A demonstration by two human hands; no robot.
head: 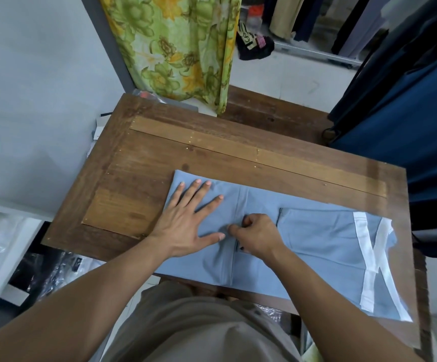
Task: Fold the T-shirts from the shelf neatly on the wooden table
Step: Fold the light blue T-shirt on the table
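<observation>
A light blue T-shirt [316, 241] with white stripes at its right end lies lengthwise across the near half of the wooden table [186, 150]. Both long sides are folded inward, leaving a narrow band. My left hand [186, 218] lies flat on the left part of the shirt, fingers spread, pressing the cloth down. My right hand [254, 236] is beside it at the shirt's middle, fingers curled, pinching a fold of the blue fabric between thumb and forefinger. The two hands nearly touch.
A green and yellow floral curtain [183, 45] hangs beyond the table's far edge. Dark blue garments [408, 100] hang at the right. Plastic-wrapped packages [0, 246] lie low on the left. More clothes hang on a rack [316, 22] at the back.
</observation>
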